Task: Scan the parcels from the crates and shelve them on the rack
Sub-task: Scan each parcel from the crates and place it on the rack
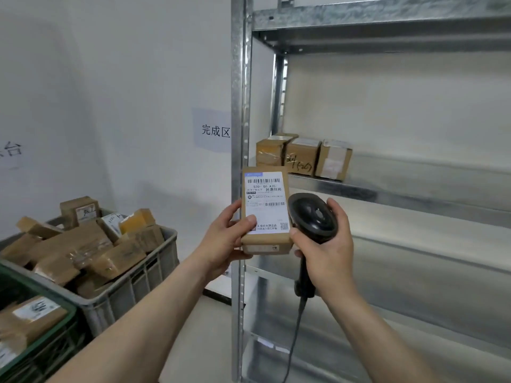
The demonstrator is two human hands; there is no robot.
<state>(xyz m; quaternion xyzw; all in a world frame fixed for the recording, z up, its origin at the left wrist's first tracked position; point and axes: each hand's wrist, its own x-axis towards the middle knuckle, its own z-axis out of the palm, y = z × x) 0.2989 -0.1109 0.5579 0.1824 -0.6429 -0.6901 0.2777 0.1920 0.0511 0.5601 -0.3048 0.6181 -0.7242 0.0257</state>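
Note:
My left hand (225, 239) grips a brown cardboard parcel (265, 208) upright, its white barcode label facing me, the thumb lying across the label's lower left. Just to its right, my right hand (326, 250) holds a black corded barcode scanner (313, 217) by its handle, with the scanner's head right beside the parcel's right edge. Both are in front of the metal rack's (239, 106) left post. Three brown parcels (302, 158) stand in a row at the left end of a rack shelf (414, 189).
A grey crate (132, 283) piled with several brown parcels stands at the left. A green crate (41, 341) with more parcels is at the bottom left corner. Paper signs hang on the white wall. Bare shelf surface stretches right of the shelved parcels and below.

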